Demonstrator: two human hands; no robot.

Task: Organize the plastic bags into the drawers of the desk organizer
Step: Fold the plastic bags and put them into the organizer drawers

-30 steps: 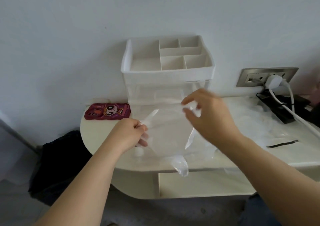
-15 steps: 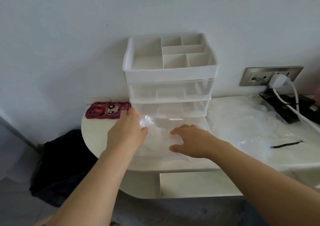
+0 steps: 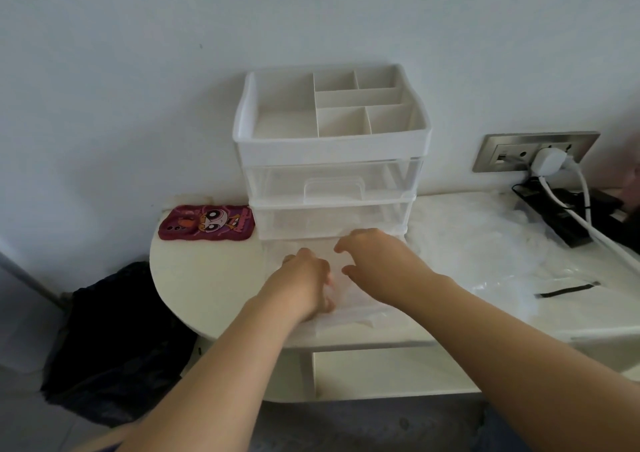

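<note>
We see the clear plastic bag (image 3: 355, 307) lying flat on the desk (image 3: 207, 278) at six o'clock of the desk organizer (image 3: 332, 146), the right hand (image 3: 377, 264) pressing it with arched, ungripping fingers, while the left hand (image 3: 304, 285) curls over it and we cannot tell whether it pinches.

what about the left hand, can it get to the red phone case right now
Probably yes. The left hand rests on the plastic bag, and only bare desk top lies between it and the phone case.
</note>
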